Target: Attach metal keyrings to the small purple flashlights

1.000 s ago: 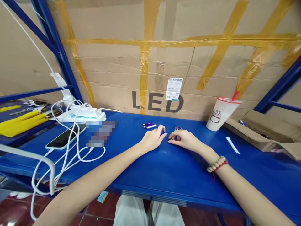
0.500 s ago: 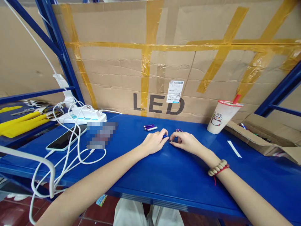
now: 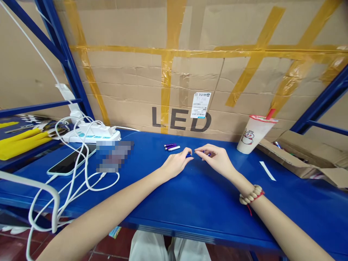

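Note:
My left hand [image 3: 175, 164] is closed in a pinch on a small blue cylindrical piece [image 3: 188, 154], just above the blue tabletop. Facing it, a short gap away, is my right hand [image 3: 217, 159], its thumb and index finger bent toward each other. Whatever lies between those fingertips is too small to make out. Small shiny purple pieces [image 3: 208, 153] show by the right fingers, partly hidden; whether they are held or lie on the table I cannot tell. Beyond my left hand lie a few small purple tubes [image 3: 169, 145] and a silver-white tube [image 3: 174, 148].
A drink cup [image 3: 251, 134] with a red straw stands at the right, beside an open cardboard box [image 3: 293, 159] and a white strip [image 3: 268, 171]. At the left are a phone [image 3: 69, 161], a power strip [image 3: 108, 136] and looped white cables. A large taped carton [image 3: 130, 83] forms the back.
My right fingertips have risen slightly and straightened, away from the blue piece. My left hand keeps its pinch. The whole view has shifted a little.

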`<state>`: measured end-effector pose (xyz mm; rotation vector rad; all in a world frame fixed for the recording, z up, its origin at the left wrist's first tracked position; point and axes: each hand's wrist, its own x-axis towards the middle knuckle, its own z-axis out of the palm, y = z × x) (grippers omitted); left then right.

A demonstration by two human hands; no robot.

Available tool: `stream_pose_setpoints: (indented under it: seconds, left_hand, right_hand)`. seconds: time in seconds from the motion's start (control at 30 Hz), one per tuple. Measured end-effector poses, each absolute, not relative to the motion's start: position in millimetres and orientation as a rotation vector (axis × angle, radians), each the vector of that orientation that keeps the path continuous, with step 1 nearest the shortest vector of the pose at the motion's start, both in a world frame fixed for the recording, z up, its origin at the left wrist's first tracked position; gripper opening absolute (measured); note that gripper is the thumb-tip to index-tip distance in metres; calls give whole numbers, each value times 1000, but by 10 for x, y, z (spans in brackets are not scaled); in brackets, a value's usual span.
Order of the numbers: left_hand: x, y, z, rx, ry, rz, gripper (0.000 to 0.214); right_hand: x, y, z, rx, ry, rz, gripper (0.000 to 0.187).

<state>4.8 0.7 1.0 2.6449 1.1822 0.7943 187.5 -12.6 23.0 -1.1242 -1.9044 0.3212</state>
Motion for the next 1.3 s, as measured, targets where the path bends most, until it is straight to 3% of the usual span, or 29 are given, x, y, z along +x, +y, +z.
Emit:
stream_pose_setpoints:
  seconds: [0.57, 1.3]
  left_hand:
    - [37, 14, 27, 2731, 942, 854, 19]
    - [0, 31, -33, 2847, 843, 901, 24]
  right_hand:
    - [1850, -142, 271, -1170, -1828, 885, 34]
    - [1889, -117, 209, -1137, -1876, 777, 31]
